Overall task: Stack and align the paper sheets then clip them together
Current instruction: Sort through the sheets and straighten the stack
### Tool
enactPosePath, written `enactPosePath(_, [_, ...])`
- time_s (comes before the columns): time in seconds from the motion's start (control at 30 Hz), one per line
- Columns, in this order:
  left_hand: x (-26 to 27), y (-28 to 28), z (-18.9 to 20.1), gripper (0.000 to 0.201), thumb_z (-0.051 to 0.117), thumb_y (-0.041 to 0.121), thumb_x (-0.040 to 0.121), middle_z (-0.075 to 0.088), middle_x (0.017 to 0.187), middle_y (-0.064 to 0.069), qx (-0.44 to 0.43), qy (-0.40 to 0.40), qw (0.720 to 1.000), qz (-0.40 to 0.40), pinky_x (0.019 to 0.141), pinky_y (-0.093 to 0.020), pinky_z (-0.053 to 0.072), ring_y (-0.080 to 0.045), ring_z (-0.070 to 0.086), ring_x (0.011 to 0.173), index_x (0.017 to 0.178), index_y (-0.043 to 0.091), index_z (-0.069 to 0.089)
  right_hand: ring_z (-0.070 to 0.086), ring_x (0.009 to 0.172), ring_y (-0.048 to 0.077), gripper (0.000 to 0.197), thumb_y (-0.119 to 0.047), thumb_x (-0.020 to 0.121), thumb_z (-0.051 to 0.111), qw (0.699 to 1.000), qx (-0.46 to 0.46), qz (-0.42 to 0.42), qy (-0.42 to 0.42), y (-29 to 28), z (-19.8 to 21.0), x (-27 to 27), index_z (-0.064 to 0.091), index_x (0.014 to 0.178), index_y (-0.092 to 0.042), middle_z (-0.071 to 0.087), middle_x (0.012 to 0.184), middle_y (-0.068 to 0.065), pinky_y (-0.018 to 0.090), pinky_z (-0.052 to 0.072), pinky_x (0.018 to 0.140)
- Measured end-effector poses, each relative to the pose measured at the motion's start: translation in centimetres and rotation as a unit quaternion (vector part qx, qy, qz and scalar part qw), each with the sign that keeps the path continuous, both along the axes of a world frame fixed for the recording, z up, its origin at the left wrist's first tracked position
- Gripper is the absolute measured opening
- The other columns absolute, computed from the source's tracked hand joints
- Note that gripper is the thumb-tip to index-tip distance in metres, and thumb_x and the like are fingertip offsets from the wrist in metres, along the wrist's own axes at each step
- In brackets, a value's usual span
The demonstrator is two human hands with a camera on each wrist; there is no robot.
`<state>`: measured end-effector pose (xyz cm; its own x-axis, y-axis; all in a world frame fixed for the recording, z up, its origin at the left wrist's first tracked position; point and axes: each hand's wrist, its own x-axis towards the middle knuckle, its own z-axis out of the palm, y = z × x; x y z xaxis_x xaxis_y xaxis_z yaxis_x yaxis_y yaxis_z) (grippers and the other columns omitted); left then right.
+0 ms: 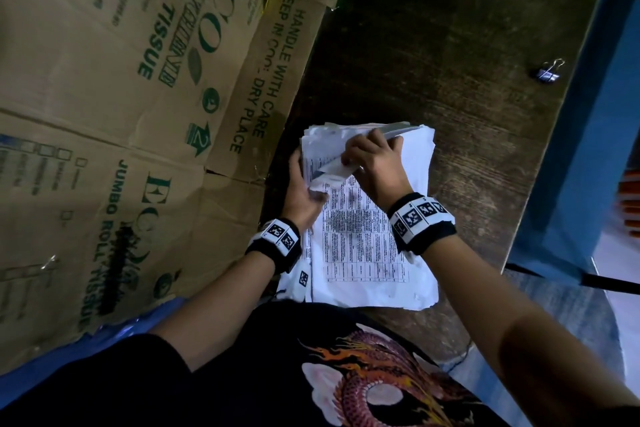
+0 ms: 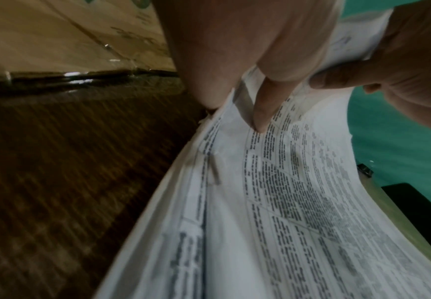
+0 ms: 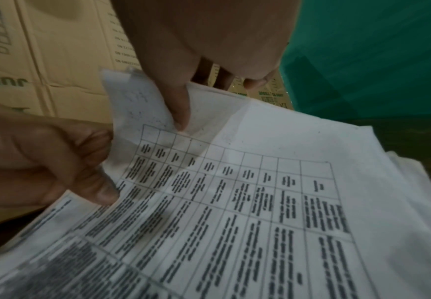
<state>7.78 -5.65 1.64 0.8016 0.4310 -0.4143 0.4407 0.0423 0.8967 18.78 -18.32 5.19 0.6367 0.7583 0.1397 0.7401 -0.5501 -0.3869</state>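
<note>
Aligning was the step in hand: both the left hand (image 1: 304,189) and the right hand (image 1: 375,163) pinched the curled far corner of the paper sheets (image 1: 374,253) in their fingers (image 3: 181,113), and next these needed squaring before fetching the clip (image 1: 549,73) on the bench (image 1: 450,62).

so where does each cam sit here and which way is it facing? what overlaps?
Head: worn on the head, looks down at the paper stack on the wooden table, binder clip far right; both forearms, left hand and right hand show.
Left wrist: looks along the left hand at the lifted corner; left fingers show, the right hand opposite.
Right wrist: looks along the right hand at the printed table; its fingers pinch the corner.
Shared: the stack and both hands.
</note>
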Motion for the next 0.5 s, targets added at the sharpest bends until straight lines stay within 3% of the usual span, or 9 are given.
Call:
enactPosePath(0.1, [0.4,0.2,0.2,0.106,0.067,-0.017,0.069,0.033,0.147,-0.007,0.013,-0.014,1.000,0.001,0.102,-0.029,0.047,-0.016,0.042,0.133,0.143,0.037,0.014,0.050,0.091,0.026,0.008,-0.017,0.080,0.061,1.000,-0.002,-0.006,0.002,-1.0,-0.2,-0.4,0.068,0.082,-0.021,0.067,0.094,-0.007,0.039,0.027,0.073])
enactPosePath(0.2, [1.0,1.2,0.5,0.105,0.070,-0.012,0.064,0.023,0.144,-0.009,0.138,0.034,0.989,-0.050,0.111,-0.029,0.028,-0.016,0.025,0.136,0.146,0.027,0.018,0.045,0.096,0.023,0.011,-0.014,0.076,0.073,1.000,-0.009,-0.023,-0.011,-1.6,-0.4,-0.8,0.070,0.081,-0.023,0.068,0.094,-0.009,0.037,0.023,0.073])
enactPosePath(0.27, [1.9,2.0,1.3,0.092,0.071,-0.012,0.065,0.026,0.140,-0.011,0.163,0.052,0.984,-0.046,0.110,-0.029,0.031,-0.017,0.028,0.132,0.142,0.021,0.032,0.043,0.097,0.022,0.013,-0.012,0.075,0.075,0.999,-0.013,-0.027,-0.014,-1.9,-0.5,-1.1,0.070,0.080,-0.023,0.068,0.093,-0.008,0.038,0.024,0.075])
enactPosePath(0.37, [4.0,3.1,1.8,0.070,0.058,-0.018,0.072,0.032,0.136,-0.010,0.198,0.079,0.975,-0.056,0.101,-0.024,0.042,-0.019,0.040,0.122,0.131,0.020,0.048,0.048,0.096,0.025,0.015,-0.010,0.074,0.074,0.999,-0.026,-0.027,-0.013,-2.4,-0.4,-1.5,0.071,0.080,-0.023,0.068,0.093,-0.007,0.041,0.029,0.076])
enactPosePath(0.5, [6.8,4.1,1.3,0.043,0.062,0.001,0.083,0.047,0.130,-0.011,0.295,0.100,0.942,-0.123,0.098,-0.037,0.048,-0.029,0.052,0.116,0.122,0.017,0.053,0.053,0.095,0.029,0.020,-0.008,0.074,0.073,0.998,-0.053,-0.027,-0.006,-2.8,-0.2,-1.6,0.070,0.083,-0.025,0.066,0.096,-0.008,0.043,0.031,0.076])
